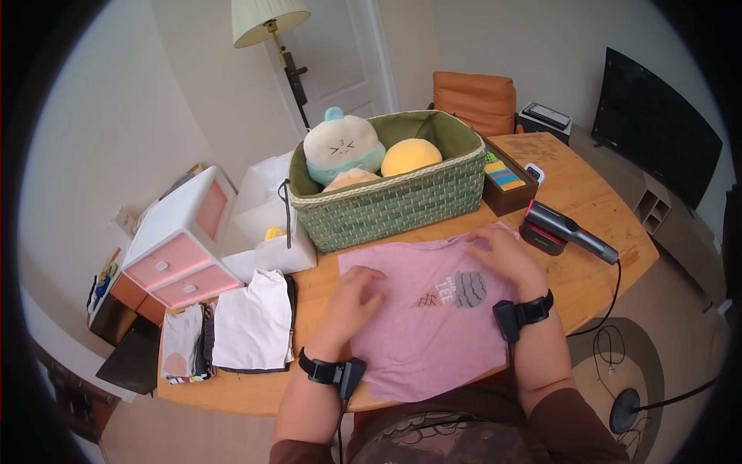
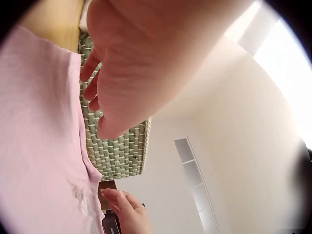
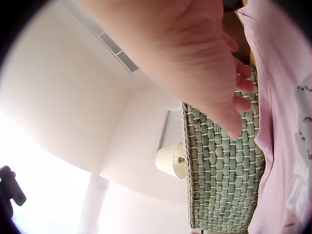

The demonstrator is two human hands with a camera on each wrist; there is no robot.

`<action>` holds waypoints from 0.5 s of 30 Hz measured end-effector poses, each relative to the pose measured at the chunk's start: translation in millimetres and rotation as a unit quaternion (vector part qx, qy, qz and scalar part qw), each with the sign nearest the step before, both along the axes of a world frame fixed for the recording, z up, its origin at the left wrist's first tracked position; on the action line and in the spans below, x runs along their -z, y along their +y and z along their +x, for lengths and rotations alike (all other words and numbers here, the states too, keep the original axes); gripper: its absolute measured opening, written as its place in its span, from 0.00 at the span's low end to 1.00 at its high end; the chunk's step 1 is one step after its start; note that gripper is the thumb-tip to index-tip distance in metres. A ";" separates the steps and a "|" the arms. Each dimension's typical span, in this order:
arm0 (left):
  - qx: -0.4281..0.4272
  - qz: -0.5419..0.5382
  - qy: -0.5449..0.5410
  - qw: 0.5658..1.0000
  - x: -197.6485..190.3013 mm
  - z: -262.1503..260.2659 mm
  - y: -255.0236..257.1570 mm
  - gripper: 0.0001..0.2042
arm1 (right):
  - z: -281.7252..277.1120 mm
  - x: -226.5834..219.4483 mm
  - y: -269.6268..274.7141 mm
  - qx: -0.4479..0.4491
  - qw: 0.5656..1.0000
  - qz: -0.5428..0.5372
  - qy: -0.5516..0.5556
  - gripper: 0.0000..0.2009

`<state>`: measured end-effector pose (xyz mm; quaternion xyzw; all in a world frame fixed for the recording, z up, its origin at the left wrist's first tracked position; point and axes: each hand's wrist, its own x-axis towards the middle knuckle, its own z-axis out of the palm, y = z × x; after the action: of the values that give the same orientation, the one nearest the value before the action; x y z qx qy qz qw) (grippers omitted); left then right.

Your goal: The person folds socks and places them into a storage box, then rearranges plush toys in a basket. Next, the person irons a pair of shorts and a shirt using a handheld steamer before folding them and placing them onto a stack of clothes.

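Observation:
A pink T-shirt (image 1: 417,340) with an ice-cream cone print lies spread on the wooden table in front of the person. Over its left part, the left hand (image 1: 352,300) hovers with loosely bent fingers and nothing in its grasp. The right hand (image 1: 501,255) is above the upper right part of the shirt, its fingers relaxed and holding nothing. In the left wrist view, the left palm (image 2: 141,63) shows beside the shirt's edge. The right palm (image 3: 190,63) appears likewise in the right wrist view.
Behind the shirt stands a green woven basket (image 1: 394,213) with plush toys. A black handheld steamer (image 1: 568,232) rests at the right, its cord trailing off the table. Folded clothes (image 1: 251,329) lie at the left, by a white and pink drawer unit (image 1: 182,247).

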<state>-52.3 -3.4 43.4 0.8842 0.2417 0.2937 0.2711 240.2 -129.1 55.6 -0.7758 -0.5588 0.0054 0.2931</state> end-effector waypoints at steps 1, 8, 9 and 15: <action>-0.013 -0.019 0.010 1.000 2.0 -0.8 5.4 0.13 | -1.0 3.5 4.8 -0.074 0.992 0.009 0.105 0.16; -0.014 0.055 0.061 0.997 30.2 -5.8 33.2 0.20 | -5.2 37.3 29.9 -0.183 0.961 0.045 0.203 0.17; -0.028 0.059 0.080 0.995 33.2 -5.9 34.2 0.22 | -4.8 38.7 29.9 -0.183 0.961 0.045 0.202 0.17; -0.066 0.031 0.131 0.989 35.1 -7.6 35.9 0.27 | -9.5 43.3 29.5 -0.145 0.987 -0.047 0.040 0.35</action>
<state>-60.0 32.6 8.3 0.9051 0.3239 0.1995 0.1899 230.7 -99.5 12.3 -0.6985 -0.6527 0.1050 0.2742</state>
